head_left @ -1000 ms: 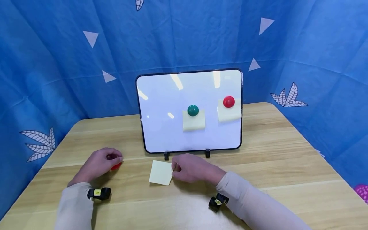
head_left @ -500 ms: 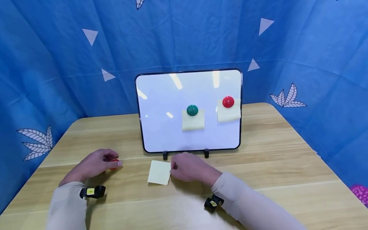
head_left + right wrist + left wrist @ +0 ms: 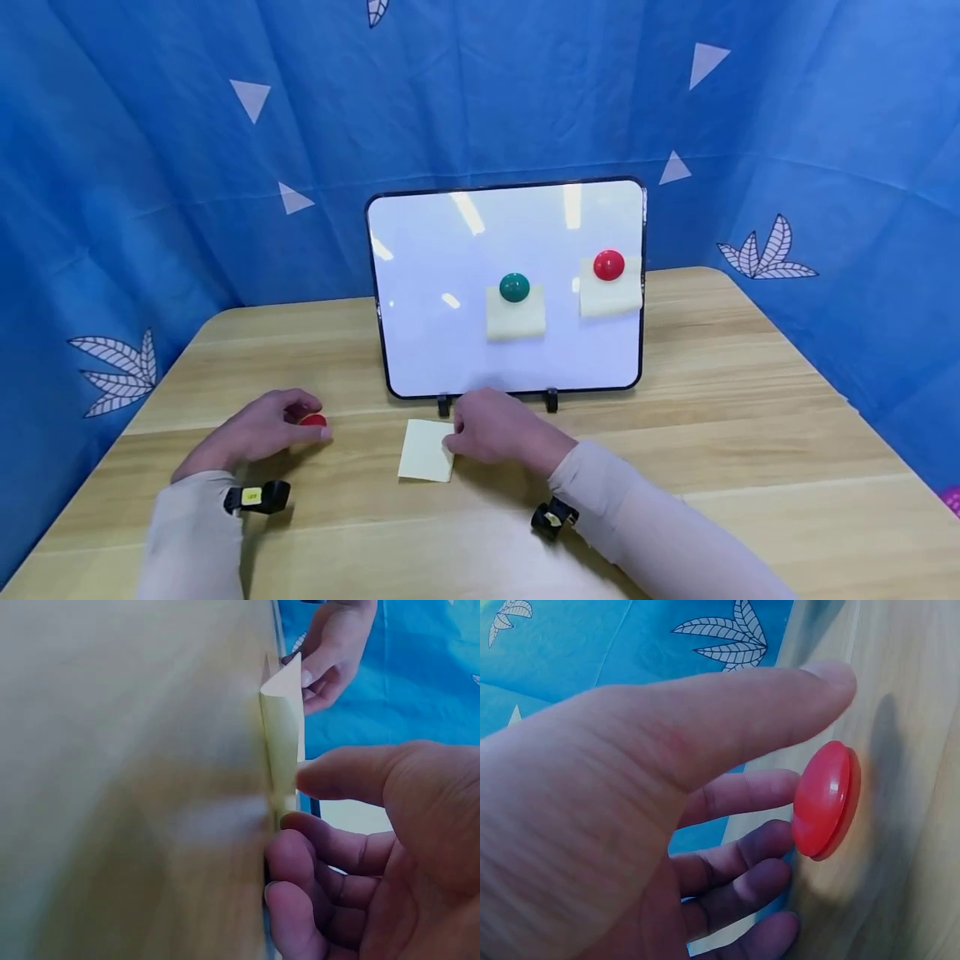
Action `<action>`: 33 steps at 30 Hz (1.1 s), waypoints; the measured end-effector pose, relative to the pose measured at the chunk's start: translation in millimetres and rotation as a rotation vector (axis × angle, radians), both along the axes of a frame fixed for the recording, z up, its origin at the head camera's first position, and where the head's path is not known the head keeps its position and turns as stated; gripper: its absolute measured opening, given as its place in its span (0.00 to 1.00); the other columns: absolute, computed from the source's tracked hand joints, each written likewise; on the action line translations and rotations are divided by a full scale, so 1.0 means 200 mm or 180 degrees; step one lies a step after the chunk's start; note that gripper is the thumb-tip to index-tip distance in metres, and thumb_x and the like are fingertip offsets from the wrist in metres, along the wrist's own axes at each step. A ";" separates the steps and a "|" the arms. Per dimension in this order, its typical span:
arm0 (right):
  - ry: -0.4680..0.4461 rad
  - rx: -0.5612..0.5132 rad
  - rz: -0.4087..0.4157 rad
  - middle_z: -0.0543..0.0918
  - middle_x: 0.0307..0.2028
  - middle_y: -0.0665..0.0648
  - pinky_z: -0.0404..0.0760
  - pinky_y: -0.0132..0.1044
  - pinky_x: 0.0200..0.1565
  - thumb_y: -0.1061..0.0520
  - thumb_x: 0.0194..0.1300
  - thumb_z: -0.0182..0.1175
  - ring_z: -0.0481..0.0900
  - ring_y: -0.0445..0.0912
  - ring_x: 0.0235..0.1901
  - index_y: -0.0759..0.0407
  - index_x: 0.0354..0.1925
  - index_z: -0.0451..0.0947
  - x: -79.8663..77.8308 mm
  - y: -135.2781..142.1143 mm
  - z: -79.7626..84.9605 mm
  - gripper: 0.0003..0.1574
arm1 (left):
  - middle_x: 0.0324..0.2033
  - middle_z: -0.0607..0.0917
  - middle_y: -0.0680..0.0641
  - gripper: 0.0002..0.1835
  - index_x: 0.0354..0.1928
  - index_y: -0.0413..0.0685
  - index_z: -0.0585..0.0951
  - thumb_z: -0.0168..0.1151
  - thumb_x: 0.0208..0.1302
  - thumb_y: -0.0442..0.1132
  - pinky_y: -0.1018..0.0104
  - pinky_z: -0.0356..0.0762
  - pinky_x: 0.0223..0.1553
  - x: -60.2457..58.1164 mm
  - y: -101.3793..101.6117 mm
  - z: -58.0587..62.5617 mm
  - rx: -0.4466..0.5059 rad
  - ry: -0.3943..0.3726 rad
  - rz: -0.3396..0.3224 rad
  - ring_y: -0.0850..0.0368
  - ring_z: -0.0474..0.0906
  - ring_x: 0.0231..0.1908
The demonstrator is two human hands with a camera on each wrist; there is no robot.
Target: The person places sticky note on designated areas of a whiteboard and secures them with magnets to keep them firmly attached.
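On the wooden table at left, my left hand (image 3: 258, 427) is at a round red magnet (image 3: 313, 420). In the left wrist view the magnet (image 3: 821, 802) lies by the fingertips, and the straight thumb (image 3: 780, 705) reaches above it without closing on it. My right hand (image 3: 498, 425) pinches the right edge of a pale yellow sticky note (image 3: 424, 454) between thumb and index finger. From the right wrist, the note (image 3: 281, 742) bends up off the table at one edge, while the other fingers (image 3: 289, 855) curl below.
Behind the note a whiteboard (image 3: 435, 250) stands on small black feet (image 3: 552, 402). A green magnet (image 3: 514, 287) and another red magnet (image 3: 609, 265) each hold a yellow note on it. Blue patterned cloth (image 3: 525, 92) hangs behind the table (image 3: 712, 400).
My left thumb has moved away from the fingers, and more of the red magnet shows. The right hand has shifted slightly back toward the board, its thumb now over the note's edge.
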State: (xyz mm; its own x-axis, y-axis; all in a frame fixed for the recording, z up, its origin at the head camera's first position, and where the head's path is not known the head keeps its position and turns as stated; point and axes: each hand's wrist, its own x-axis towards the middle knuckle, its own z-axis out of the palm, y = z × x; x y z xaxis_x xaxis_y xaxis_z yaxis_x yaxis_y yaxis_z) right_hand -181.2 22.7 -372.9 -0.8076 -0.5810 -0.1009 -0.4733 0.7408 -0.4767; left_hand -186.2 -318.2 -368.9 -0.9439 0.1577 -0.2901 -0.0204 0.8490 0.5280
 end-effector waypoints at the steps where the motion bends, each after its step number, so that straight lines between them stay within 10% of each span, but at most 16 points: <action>1: -0.0011 -0.0003 0.0009 0.50 0.09 0.42 0.49 0.29 0.18 0.52 0.64 0.63 0.48 0.36 0.12 0.49 0.09 0.57 -0.01 -0.01 0.00 0.33 | 0.50 0.79 0.41 0.41 0.61 0.37 0.75 0.73 0.56 0.61 0.49 0.77 0.48 0.00 0.00 0.00 0.0012 0.0002 0.0022 0.45 0.73 0.47; 33: -0.0113 -0.0259 -0.0020 0.53 0.07 0.42 0.53 0.28 0.18 0.62 0.57 0.60 0.51 0.36 0.10 0.49 0.07 0.58 0.00 0.01 -0.02 0.29 | 0.39 0.77 0.43 0.37 0.48 0.42 0.73 0.76 0.50 0.62 0.59 0.71 0.34 0.00 -0.01 -0.02 -0.0160 -0.0106 0.0288 0.47 0.71 0.40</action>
State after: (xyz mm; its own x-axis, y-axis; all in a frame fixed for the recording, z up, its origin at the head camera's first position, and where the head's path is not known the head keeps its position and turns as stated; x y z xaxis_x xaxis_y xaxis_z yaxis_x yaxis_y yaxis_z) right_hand -180.9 24.7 -377.4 -0.8081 -0.5833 -0.0822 -0.4504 0.7018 -0.5519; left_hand -185.3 -320.2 -373.4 -0.9434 0.0567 -0.3269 -0.1149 0.8683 0.4825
